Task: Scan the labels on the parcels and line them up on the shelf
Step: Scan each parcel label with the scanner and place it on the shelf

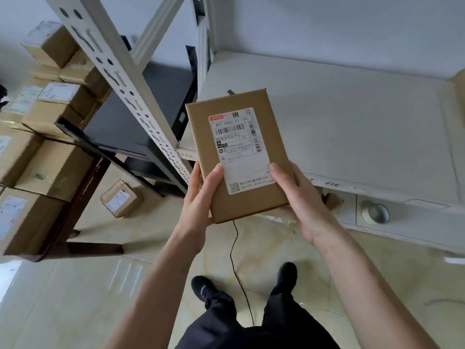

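Observation:
A flat brown cardboard parcel [269, 137] with a white barcode label [236, 137] facing up is held in front of me, above the front edge of the white shelf [352, 127]. My left hand [198, 205] grips its lower left corner, thumb on the label's edge. My right hand [299, 205] holds the lower right side, thumb on top. A thin black cable [235, 248] hangs down from under the parcel; what it connects to is hidden.
A perforated white upright [120, 79] of the rack stands left of the parcel. Several stacked parcels [45, 157] sit on a dark table at left, one small parcel [120, 200] lies on the floor. A tape roll [376, 212] rests on the lower shelf.

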